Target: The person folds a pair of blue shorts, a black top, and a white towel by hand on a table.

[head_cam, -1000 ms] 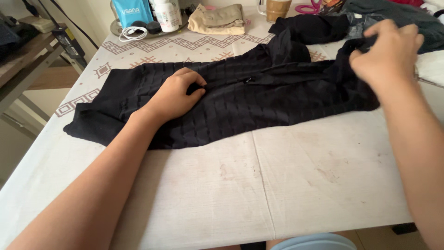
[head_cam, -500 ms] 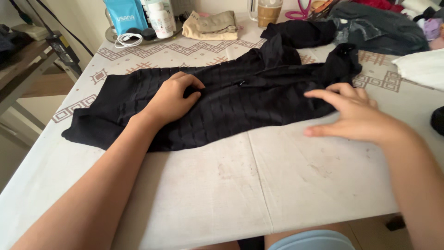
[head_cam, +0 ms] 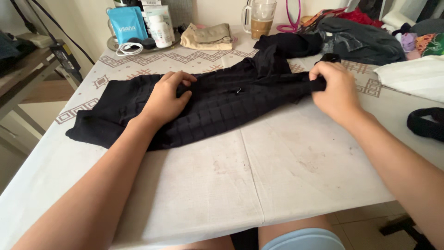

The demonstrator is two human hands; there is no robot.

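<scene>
My left hand [head_cam: 166, 98] lies flat and open on the black garment of checked, textured cloth [head_cam: 217, 104], with the fingers a little curled near its upper edge, pressing the cloth down. This garment is spread across the middle of the white tabletop [head_cam: 296, 171], which has a brown geometric border pattern, and it lies slanted, one end low on the left and the other end higher on the right. My right hand [head_cam: 335, 90] is at the right end of the garment and it is closed on the edge of the cloth there, the fingers pinching a fold of it. A small dark button or snap [head_cam: 238, 90] shows on the garment between my two hands. Beyond the garment, at the far side of the tabletop, I see a folded beige cloth [head_cam: 207, 36], a blue pouch [head_cam: 128, 24], a white bottle [head_cam: 161, 28], a coiled white cable [head_cam: 129, 47] and a clear glass mug with brown drink [head_cam: 262, 17]. To the right of the garment there is a pile of dark and coloured clothes [head_cam: 365, 39], a white folded cloth [head_cam: 411, 76], and a black band [head_cam: 426, 124] near the tabletop's right edge.
</scene>
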